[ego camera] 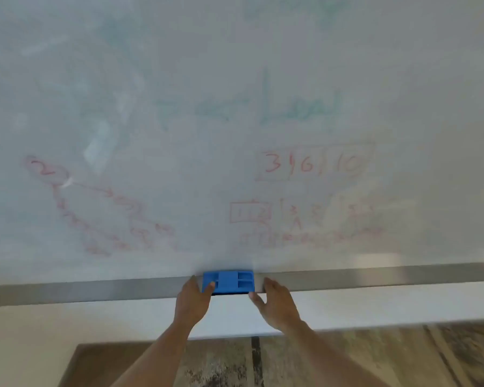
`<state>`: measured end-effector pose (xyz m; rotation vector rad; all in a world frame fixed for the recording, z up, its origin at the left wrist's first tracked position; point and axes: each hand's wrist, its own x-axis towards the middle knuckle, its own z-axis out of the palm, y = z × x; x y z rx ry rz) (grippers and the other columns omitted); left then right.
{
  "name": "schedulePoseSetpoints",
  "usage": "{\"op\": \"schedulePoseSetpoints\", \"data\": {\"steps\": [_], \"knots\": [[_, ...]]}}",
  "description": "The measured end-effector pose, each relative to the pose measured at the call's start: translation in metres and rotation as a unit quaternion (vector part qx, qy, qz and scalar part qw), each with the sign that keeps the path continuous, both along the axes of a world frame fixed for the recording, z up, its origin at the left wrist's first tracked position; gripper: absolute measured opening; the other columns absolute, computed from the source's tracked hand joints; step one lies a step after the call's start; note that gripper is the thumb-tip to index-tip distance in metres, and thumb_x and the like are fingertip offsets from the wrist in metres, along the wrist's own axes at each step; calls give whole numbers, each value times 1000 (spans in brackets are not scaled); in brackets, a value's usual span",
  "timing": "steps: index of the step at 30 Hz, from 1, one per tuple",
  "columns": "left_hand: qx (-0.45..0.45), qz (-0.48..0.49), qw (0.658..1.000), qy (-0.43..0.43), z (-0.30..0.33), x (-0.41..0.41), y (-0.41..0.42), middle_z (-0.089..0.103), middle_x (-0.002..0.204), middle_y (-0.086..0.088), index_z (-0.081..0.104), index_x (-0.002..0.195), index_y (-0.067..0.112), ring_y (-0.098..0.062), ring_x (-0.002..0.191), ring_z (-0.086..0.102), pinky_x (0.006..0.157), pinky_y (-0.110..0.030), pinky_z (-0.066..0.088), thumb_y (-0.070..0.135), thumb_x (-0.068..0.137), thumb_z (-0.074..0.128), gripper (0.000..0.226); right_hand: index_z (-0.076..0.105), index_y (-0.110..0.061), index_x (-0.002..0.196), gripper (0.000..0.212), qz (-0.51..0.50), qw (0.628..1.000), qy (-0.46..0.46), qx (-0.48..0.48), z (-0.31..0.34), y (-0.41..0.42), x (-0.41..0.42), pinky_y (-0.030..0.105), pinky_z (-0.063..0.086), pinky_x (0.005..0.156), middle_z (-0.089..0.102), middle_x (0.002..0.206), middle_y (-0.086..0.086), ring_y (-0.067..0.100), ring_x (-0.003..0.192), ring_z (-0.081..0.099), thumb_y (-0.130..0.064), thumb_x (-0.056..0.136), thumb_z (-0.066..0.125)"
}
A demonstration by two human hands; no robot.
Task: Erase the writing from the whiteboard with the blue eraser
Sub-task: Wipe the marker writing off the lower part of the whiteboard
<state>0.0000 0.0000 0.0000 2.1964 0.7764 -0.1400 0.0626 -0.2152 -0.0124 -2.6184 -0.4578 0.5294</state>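
Two bare hands reaching up to a blue rectangular plastic eraser [228,282] resting on the grey metal tray ledge [375,276] along the bottom edge of the large white whiteboard [235,65]. Left hand [192,303] at the eraser's left end, thumb laid over its lower left corner, fingers curled at the side; touching it, but cannot tell whether gripped firmly or merely rested against. Right hand [274,305] just beside the eraser's right end, fingers spread and loose, thumb tip near the lower right corner, not closed around anything; contact with the eraser not clear. Eraser lying flat-side out, moulded recesses showing on its face, roughly at the middle of the ledge. Faded red marker writing [313,164] well above the eraser to the right, boxed numerals reading roughly 3, 6, 10, with more smudged red figures and small boxes lower down. More red scribbles [101,219] to the left, a circled 2 with arrows trailing down. Pale green marker traces [299,110] higher up, partly wiped. Below the ledge, a white wall strip, then brown wood-grain flooring [347,364]. Whole view somewhat blurred.
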Motion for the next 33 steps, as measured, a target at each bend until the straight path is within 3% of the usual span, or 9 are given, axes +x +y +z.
{"op": "schedulePoseSetpoints", "data": {"steps": [2, 6, 12, 15, 18, 22, 26, 31, 33], "knots": [[4, 34, 999, -3, 2, 7, -2, 64, 115, -11, 53, 123, 10, -29, 101, 59, 88, -40, 50, 41, 96, 55, 41, 32, -15, 150, 66, 9, 1000, 8, 13, -4, 6, 0, 36, 30, 118, 41, 152, 5, 22, 139, 36, -59, 101, 35], [-62, 58, 996, 11, 9, 20, -11, 62, 122, -13, 53, 128, 5, -26, 96, 57, 77, -31, 42, 34, 98, 55, 42, 16, -18, 158, 69, 1, 999, 21, 28, -12, 21, -3, 32, 21, 121, 25, 162, 1, 20, 149, 22, -52, 103, 41], [-199, 147, 969, -10, 12, 28, -4, 61, 125, -17, 50, 135, -3, -32, 110, 59, 95, -38, 49, 20, 86, 75, 60, 35, -21, 151, 62, -106, 984, 11, 143, -13, 25, 1, 27, 40, 110, 51, 143, -5, 14, 133, 48, -34, 97, 62], [-298, 187, 934, -60, 17, 25, -6, 71, 98, -11, 63, 117, -5, -28, 92, 68, 76, -36, 59, 8, 88, 70, 33, 40, -26, 147, 59, -100, 979, -1, 176, -10, 25, 0, 28, 47, 106, 59, 133, -9, 10, 121, 56, -35, 94, 66], [-359, 208, 904, -104, 26, 20, -20, 70, 100, -13, 64, 110, 3, -28, 90, 69, 73, -36, 61, 6, 94, 60, 16, 34, -29, 150, 65, -99, 979, -25, 177, -13, 22, -9, 26, 43, 107, 57, 136, -12, 7, 122, 55, -45, 94, 63], [-341, 133, 921, -132, 44, 11, -29, 73, 99, -9, 66, 105, 10, -24, 88, 72, 79, -38, 61, 8, 96, 59, 12, 39, -25, 149, 73, -60, 974, -164, 148, -6, 10, -21, 30, 48, 103, 60, 136, -4, 14, 120, 59, -54, 87, 65], [-298, 39, 940, -160, 70, 9, -34, 75, 94, -5, 69, 103, 14, -21, 86, 72, 75, -29, 60, 12, 96, 59, 12, 51, -12, 140, 76, 15, 922, -348, 170, 16, 7, -25, 42, 57, 93, 61, 133, 9, 27, 115, 64, -39, 75, 83], [-211, -48, 952, -216, 116, 13, -47, 72, 96, -1, 68, 104, 19, -21, 93, 69, 84, -33, 58, 13, 94, 62, 14, 46, -19, 131, 76, -4, 890, -392, 234, 60, 10, -26, 38, 58, 88, 66, 119, 5, 22, 103, 65, -27, 70, 90], [-171, -77, 944, -271, 136, 12, -51, 71, 100, 8, 65, 106, 30, -8, 94, 67, 84, -22, 55, 19, 95, 61, 15, 45, -22, 128, 70, -36, 885, -377, 269, 79, 8, -25, 36, 57, 87, 64, 118, 3, 19, 102, 62, -28, 73, 88]]}}
